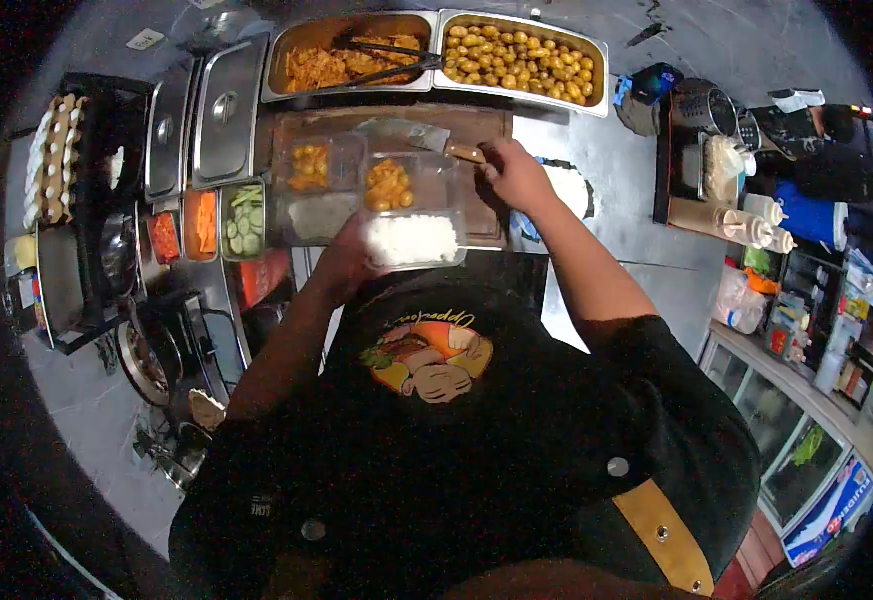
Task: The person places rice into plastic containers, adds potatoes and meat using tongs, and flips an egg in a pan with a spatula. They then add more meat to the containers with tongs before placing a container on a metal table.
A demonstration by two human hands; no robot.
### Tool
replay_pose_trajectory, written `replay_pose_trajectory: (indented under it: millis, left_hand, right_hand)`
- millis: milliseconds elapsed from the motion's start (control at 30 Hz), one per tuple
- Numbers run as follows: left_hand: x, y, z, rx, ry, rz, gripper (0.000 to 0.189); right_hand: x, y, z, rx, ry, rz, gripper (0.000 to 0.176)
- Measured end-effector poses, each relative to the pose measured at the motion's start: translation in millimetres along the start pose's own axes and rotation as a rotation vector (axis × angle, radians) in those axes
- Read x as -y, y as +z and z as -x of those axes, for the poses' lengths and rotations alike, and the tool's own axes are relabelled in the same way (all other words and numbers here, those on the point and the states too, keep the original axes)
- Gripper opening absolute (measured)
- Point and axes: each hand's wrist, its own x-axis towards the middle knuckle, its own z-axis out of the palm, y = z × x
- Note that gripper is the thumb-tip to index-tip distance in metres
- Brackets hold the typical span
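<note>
My left hand (349, 258) holds a clear plastic container (460, 200) by its near left side. White rice (414, 239) fills its near part, and orange potato pieces (389, 185) sit in the far left compartment. My right hand (509, 172) is closed on the wooden handle of a cleaver (467, 152), whose wide blade points left over the brown cutting board (342, 125). To the left, a second clear container (307, 205) stands on the board with similar orange pieces in it.
Behind the board are trays of shredded food with tongs (352, 60) and small potatoes (519, 65). Lidded steel pans (227, 115) and vegetable pans (245, 220) stand left. Egg trays (55, 160) are far left; bottles (752, 228) stand right.
</note>
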Motion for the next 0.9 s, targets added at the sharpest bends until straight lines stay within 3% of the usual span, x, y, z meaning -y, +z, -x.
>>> replay_pose_trajectory:
  millis: [67,167,233,267,333,367,433,500,567,633,700,767,833,900]
  left_hand:
    - [40,-8,-5,-0.017,-0.065,0.133,0.061]
    - [112,-26,-24,0.02,0.108,-0.119,0.045]
    - [106,-19,-37,-0.012,0.162,-0.253,0.049]
    - [100,-11,-42,-0.073,0.131,-0.257,0.051]
    - [93,4,-51,-0.211,-0.048,0.141,0.056]
    - [90,12,-52,-0.303,-0.212,0.657,0.064]
    - [120,8,-50,-0.166,-0.042,0.502,0.066]
    - [110,1,-58,-0.232,-0.149,0.416,0.068]
    - [123,-3,-68,-0.305,-0.274,0.592,0.069]
    - [76,7,-43,-0.312,-0.091,0.476,0.067]
    - [58,7,-33,-0.222,-0.21,0.287,0.067]
    - [53,4,-29,-0.243,-0.217,0.165,0.063]
    - [58,-1,-20,-0.314,-0.188,-0.106,0.056]
    - [77,-11,-15,-0.358,-0.154,-0.278,0.052]
  right_hand:
    - [6,-10,-9,0.03,-0.063,0.146,0.031]
    - [-4,-2,-32,0.023,-0.088,0.167,0.037]
    - [-12,3,-38,-0.093,-0.104,0.13,0.036]
    - [-25,8,-51,-0.013,-0.068,0.055,0.033]
    - [-14,-12,-47,-0.024,-0.066,0.09,0.034]
    - [-14,-18,-44,-0.097,-0.123,0.148,0.037]
    - [5,-48,-33,-0.077,-0.114,0.137,0.04]
    - [22,-82,-25,-0.013,-0.094,0.115,0.035]
    - [45,-139,-10,0.144,-0.131,-0.196,0.034]
    - [73,-198,19,0.038,-0.457,-0.383,0.031]
    - [128,-273,66,0.101,-0.602,-0.566,0.037]
    - [163,-329,112,0.038,-0.892,-0.566,0.043]
    - [192,-359,159,0.005,-1.03,-0.73,0.035]
    - [201,-374,159,0.115,-1.339,-0.68,0.047]
